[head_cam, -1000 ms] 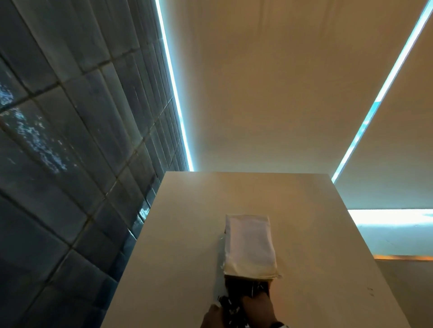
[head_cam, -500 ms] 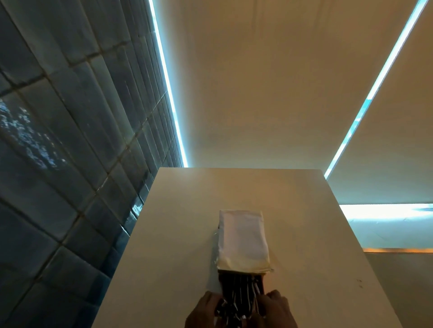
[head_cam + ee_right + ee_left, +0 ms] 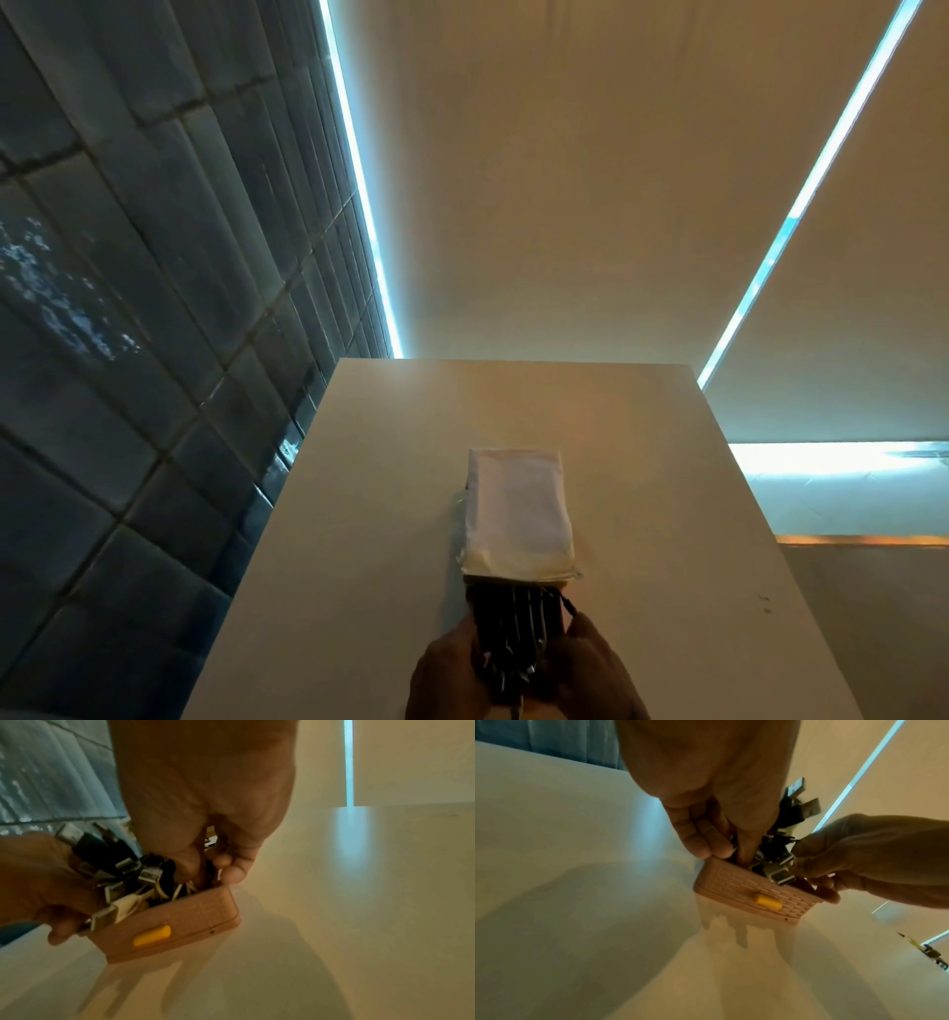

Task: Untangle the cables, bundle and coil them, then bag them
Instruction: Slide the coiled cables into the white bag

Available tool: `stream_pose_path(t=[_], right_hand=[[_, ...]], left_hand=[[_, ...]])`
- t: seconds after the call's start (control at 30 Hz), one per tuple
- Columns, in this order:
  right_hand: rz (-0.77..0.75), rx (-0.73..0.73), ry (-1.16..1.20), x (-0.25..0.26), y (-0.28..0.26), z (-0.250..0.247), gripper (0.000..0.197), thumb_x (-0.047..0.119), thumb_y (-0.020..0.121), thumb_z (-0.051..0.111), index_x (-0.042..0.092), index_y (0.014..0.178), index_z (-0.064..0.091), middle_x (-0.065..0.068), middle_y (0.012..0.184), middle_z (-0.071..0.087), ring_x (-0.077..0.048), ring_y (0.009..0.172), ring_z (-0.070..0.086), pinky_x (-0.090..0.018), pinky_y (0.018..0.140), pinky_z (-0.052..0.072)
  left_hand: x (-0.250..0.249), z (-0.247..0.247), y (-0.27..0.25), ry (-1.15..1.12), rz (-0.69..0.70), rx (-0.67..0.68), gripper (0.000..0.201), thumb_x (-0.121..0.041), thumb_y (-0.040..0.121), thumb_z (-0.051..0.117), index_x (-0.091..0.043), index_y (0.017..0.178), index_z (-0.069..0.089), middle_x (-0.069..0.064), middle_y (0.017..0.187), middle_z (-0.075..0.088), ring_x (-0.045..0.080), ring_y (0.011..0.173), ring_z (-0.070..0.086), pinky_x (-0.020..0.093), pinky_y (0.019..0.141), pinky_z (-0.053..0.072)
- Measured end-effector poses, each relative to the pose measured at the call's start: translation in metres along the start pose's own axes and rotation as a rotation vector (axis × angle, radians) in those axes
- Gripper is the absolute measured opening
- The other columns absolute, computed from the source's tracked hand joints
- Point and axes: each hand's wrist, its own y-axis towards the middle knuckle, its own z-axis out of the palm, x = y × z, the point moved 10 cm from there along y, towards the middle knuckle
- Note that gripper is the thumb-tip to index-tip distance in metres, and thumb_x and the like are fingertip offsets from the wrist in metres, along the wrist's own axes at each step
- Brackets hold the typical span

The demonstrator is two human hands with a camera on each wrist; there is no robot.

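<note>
Left hand, right hand grip cables in box.

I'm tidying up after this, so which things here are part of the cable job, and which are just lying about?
In the job: cable bundle, white bag, tan case with yellow tab, left hand and right hand holding it.
Lying about: small yellow-and-dark item near the table edge, too small to identify.

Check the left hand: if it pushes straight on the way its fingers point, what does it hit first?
Likely the cable bundle itself: the left hand fingers point down into the open top of the pink box, already among the plugs. Past those, probably the box's inside; depth there is hidden.
</note>
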Motion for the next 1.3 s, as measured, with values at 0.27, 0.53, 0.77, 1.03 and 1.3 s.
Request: stream_pose_path(t=[0.27,0.53,0.77,1.03,1.3], right_hand=[[0.144,-0.15,0.163,-0.042,0.004,-0.005,0.035,0.022,0.077,0.073,0.031,0.058,0.045,0.009,0.073,0.052,0.002,0.064,0.047,-0.008,0.06,0.038],[0.244,-0.32,0.308,-0.057,0.02,-0.028,0.033,0.026,0.089,0.065,0.037,0.059,0.053,0.005,0.065,0.063,-0.019,0.067,0.064,-0.031,0.064,0.052],[0.399,-0.29,0.38,-0.057,0.017,-0.022,0.03,0.027,0.076,0.073,0.021,0.054,0.053,0.005,0.054,0.058,-0.016,0.057,0.058,-0.025,0.056,0.047],[0.474,-0.312,0.655,-0.065,0.007,-0.012,0.021,0.02,0.084,0.067,0.006,0.069,0.064,-0.012,0.07,0.067,-0.021,0.062,0.059,-0.044,0.066,0.056],[0.441,-0.217,0.529,-0.058,0.01,-0.014,0.023,0.023,0.075,0.077,0.01,0.074,0.058,-0.011,0.079,0.068,-0.024,0.07,0.065,-0.037,0.057,0.058]], left_hand=[[-0.003,0.017,-0.007,0.046,0.08,0.173,0.036,-0.032,0.072,0.054,-0.022,0.101,0.072,-0.003,0.101,0.064,0.015,0.1,0.064,0.014,0.078,0.045],[0.003,0.0,-0.001,0.035,0.03,0.1,0.02,-0.035,0.071,0.061,-0.031,0.066,0.043,-0.01,0.077,0.057,0.019,0.085,0.066,0.028,0.07,0.048],[0.0,-0.002,-0.003,0.031,0.024,0.04,0.007,-0.036,0.077,0.054,-0.03,0.076,0.053,-0.003,0.09,0.065,0.023,0.088,0.066,0.029,0.066,0.045],[0.015,-0.008,0.0,-0.104,-0.078,0.189,0.009,-0.029,0.085,0.067,-0.022,0.083,0.064,-0.005,0.091,0.07,0.01,0.086,0.063,0.023,0.078,0.05],[0.002,0.002,-0.001,-0.084,-0.109,0.274,0.038,-0.034,0.055,0.088,-0.022,0.079,0.061,-0.01,0.086,0.066,0.008,0.082,0.061,0.022,0.072,0.049]])
